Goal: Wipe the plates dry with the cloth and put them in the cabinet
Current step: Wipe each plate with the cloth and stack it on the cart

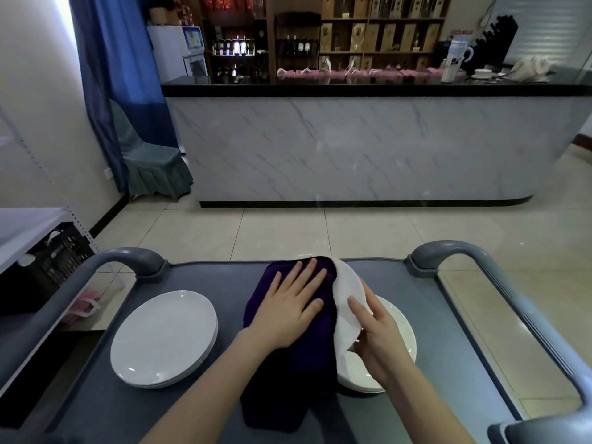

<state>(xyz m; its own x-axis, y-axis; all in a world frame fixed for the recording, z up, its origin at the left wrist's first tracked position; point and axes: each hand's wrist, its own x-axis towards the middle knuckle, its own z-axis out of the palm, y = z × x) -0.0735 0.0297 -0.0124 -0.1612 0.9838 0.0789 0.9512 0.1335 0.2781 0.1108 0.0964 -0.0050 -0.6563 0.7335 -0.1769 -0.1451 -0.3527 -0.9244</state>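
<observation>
Cloth, one dark purple piece, is draped over the near face of a single white plate that stands tilted on edge above the middle of the grey cart. The plate is probably raised so that its face can be rubbed without the surface below getting in the way. The left hand lies flat on the cloth with fingers straight and spread, pressing it against the plate. The right hand grips the plate's right rim to brace it against that push. Two stacks of white plates rest on the cart: the left stack sits apart and likely separates dried from undried, while the right stack lies directly under the right hand. Each holds several plates, though the rims are too close to count. Two curved handles rise at the cart's far corners. No cabinet can be identified.
</observation>
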